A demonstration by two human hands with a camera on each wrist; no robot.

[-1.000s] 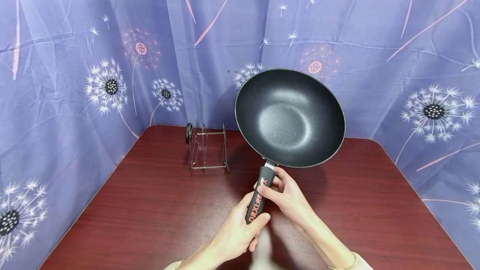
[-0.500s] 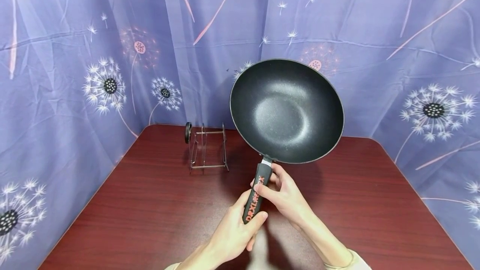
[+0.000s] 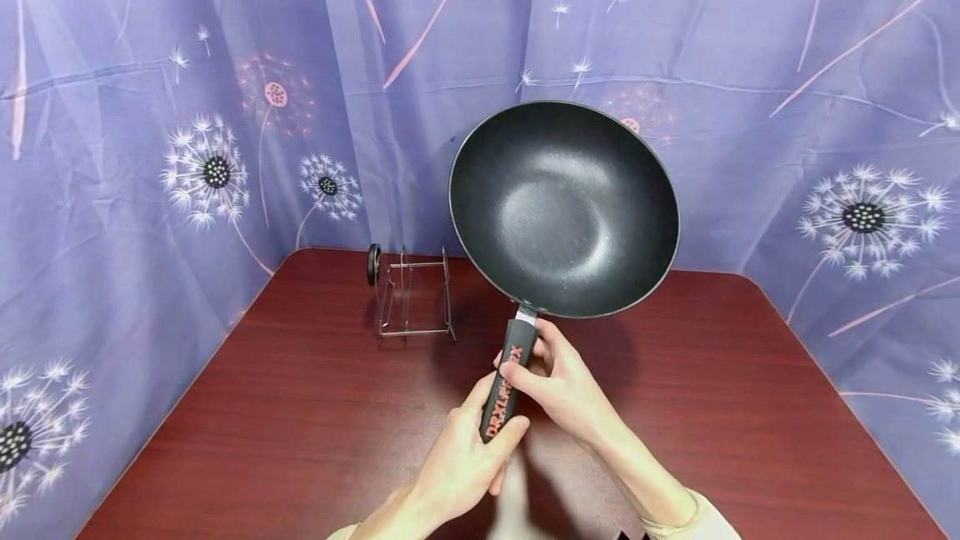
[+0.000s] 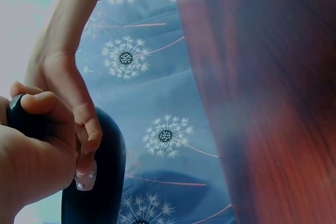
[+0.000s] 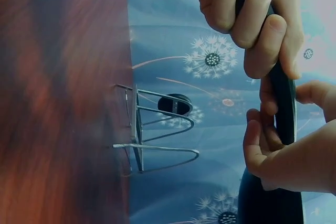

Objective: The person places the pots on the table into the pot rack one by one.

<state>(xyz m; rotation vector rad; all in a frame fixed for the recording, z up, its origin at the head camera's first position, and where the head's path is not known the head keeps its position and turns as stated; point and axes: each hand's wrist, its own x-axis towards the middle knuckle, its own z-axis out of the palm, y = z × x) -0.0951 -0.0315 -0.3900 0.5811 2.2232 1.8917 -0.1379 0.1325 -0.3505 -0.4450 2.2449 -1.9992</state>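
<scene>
A black wok is held up above the table, its dark inside facing me and its long handle slanting down toward me. My left hand wraps round the lower end of that handle, thumb along its side. Higher up, near the metal neck, my right hand grips the handle with the thumb on its red lettering and fingers behind. In the right wrist view the left hand's fingers curl round the handle, with the right hand below. The wok's underside shows only in part in the left wrist view.
A thin metal wire rack stands on the red-brown wooden table, left of the wok, with a round black piece at its left end. Purple curtains with dandelion prints surround the table's back and sides.
Both hands have raised the wok a little and shifted it slightly left, keeping their grip on the handle. The wire rack stays where it was on the table.
</scene>
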